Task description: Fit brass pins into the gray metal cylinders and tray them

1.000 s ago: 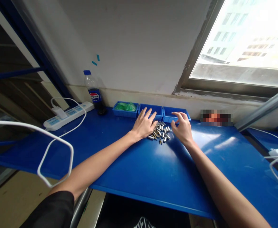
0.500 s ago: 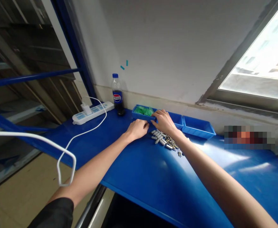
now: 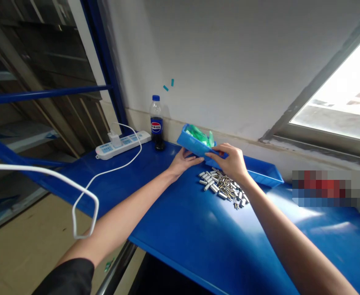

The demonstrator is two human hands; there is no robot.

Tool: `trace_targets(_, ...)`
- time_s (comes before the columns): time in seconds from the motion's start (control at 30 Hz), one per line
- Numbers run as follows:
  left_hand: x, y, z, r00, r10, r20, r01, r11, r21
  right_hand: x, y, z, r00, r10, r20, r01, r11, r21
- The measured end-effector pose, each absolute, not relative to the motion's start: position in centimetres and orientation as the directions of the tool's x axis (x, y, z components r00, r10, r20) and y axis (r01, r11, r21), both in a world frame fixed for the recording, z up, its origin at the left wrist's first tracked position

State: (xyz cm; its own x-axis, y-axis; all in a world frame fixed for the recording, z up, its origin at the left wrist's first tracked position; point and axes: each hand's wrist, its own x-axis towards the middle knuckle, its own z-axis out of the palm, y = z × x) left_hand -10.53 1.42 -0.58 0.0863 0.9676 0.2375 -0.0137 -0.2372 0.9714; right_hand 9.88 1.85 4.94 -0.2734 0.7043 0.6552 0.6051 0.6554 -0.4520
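A small blue plastic bin (image 3: 192, 143) with a crumpled green plastic bag (image 3: 200, 134) in it is raised and tilted above the table. My right hand (image 3: 231, 160) pinches the bin's right end between thumb and fingers. Below its front left side, my left hand (image 3: 184, 161) holds it from underneath, some fingers hidden behind it. On the table beneath my right hand lies a loose pile of short silver metal cylinders (image 3: 210, 184) and thin brass-coloured pins (image 3: 226, 187). My right forearm hides part of the pile.
Another blue bin (image 3: 264, 171) stands along the wall to the right. A cola bottle (image 3: 157, 125) and a white power strip (image 3: 123, 144) are at the back left. A white cable (image 3: 87, 196) loops across the left side. A blurred red patch (image 3: 327, 186) shows at the far right.
The bin with the green bag has come up off the table and tilted. My left hand has opened out and moved under it, and my right hand has shifted right along its end.
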Motion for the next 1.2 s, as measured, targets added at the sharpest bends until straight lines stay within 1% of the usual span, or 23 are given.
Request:
trace_targets(0.03, -10.1, 1.1, -0.4, 0.160, 0.953, 0.258, -0.183, -0.229, 0.956, 10.5, 1.1, 5.4, -0.289, 0.705, 0.647, 0.583, 0.666, -0.465)
trace_targets(0.07, -9.6, 0.8, -0.2, 0.221, 0.945, 0.240, -0.299, -0.168, 0.939, 11.0, 0.4, 5.7, -0.333, 0.705, 0.626, 0.565, 0.681, -0.466)
trace_targets(0.1, -9.2, 0.5, 0.0, 0.236, 0.948, 0.215, -0.382, -0.113, 0.917, 11.6, -0.2, 6.0, -0.376, 0.703, 0.604, 0.556, 0.692, -0.460)
trace_targets(0.17, -8.6, -0.3, 0.2, 0.238, 0.961, 0.143, -0.455, -0.020, 0.890, 12.4, -1.2, 6.6, -0.403, 0.696, 0.595, 0.575, 0.698, -0.427)
trace_targets(0.23, -8.2, -1.0, 0.5, 0.229, 0.968, 0.100, -0.448, 0.013, 0.894, 12.8, -2.0, 7.1, -0.333, 0.705, 0.626, 0.625, 0.662, -0.413)
trace_targets(0.3, -7.9, -1.5, 0.8, 0.260, 0.958, 0.124, -0.399, -0.010, 0.917, 12.9, -2.9, 7.6, -0.237, 0.745, 0.624, 0.641, 0.602, -0.476)
trace_targets(0.37, -7.8, -1.8, 1.4, 0.301, 0.930, 0.211, -0.349, -0.099, 0.932, 12.6, -3.9, 8.1, -0.207, 0.823, 0.529, 0.578, 0.539, -0.613)
trace_targets(0.43, -7.6, -2.0, 2.2, 0.325, 0.900, 0.292, -0.257, -0.214, 0.943, 12.5, -5.0, 8.3, -0.237, 0.884, 0.402, 0.476, 0.467, -0.745)
trace_targets(0.53, -7.3, -1.8, 3.7, 0.315, 0.886, 0.341, 0.017, -0.364, 0.931, 12.7, -6.2, 8.0, -0.240, 0.929, 0.282, 0.292, 0.346, -0.892)
trace_targets(0.57, -7.0, -1.6, 4.3, 0.293, 0.880, 0.373, 0.138, -0.425, 0.895, 13.0, -6.4, 7.7, -0.226, 0.941, 0.252, 0.218, 0.301, -0.928)
trace_targets(0.6, -6.6, -1.4, 4.8, 0.288, 0.865, 0.411, 0.265, -0.485, 0.834, 13.3, -6.6, 7.3, -0.213, 0.951, 0.222, 0.145, 0.256, -0.956)
trace_targets(0.67, -5.4, -1.0, 5.6, 0.339, 0.814, 0.472, 0.473, -0.581, 0.662, 14.3, -6.8, 6.1, -0.185, 0.967, 0.175, 0.030, 0.183, -0.983)
trace_targets(0.7, -4.7, -0.7, 5.8, 0.385, 0.791, 0.475, 0.539, -0.610, 0.580, 14.9, -6.8, 5.4, -0.167, 0.973, 0.161, -0.008, 0.162, -0.987)
trace_targets(0.8, -2.4, 0.0, 5.9, 0.526, 0.762, 0.377, 0.626, -0.647, 0.435, 16.6, -6.7, 3.4, -0.075, 0.990, 0.122, -0.086, 0.115, -0.990)
trace_targets(0.87, -0.9, 0.3, 5.8, 0.571, 0.765, 0.297, 0.687, -0.644, 0.336, 17.7, -6.5, 2.3, -0.043, 0.995, 0.090, -0.111, 0.085, -0.990)
trace_targets(0.93, 0.1, 0.5, 5.7, 0.582, 0.773, 0.254, 0.727, -0.634, 0.263, 18.6, -6.1, 1.4, -0.044, 0.997, 0.070, -0.098, 0.065, -0.993)
trace_targets(1.0, 0.7, 0.6, 5.7, 0.584, 0.778, 0.232, 0.744, -0.628, 0.231, 19.3, -5.7, 0.6, -0.018, 0.997, 0.076, -0.062, 0.075, -0.995)
trace_targets(1.07, 0.7, 0.7, 5.7, 0.595, 0.773, 0.218, 0.737, -0.634, 0.236, 19.9, -5.4, -0.2, 0.083, 0.993, 0.084, -0.025, 0.087, -0.996)
trace_targets(1.13, 0.3, 0.9, 5.5, 0.608, 0.758, 0.236, 0.707, -0.652, 0.274, 20.4, -5.4, -1.1, 0.219, 0.972, 0.081, 0.021, 0.078, -0.997)
trace_targets(1.2, -0.5, 1.0, 5.0, 0.594, 0.746, 0.301, 0.665, -0.666, 0.338, 20.7, -5.6, -1.8, 0.306, 0.946, 0.104, 0.112, 0.072, -0.991)
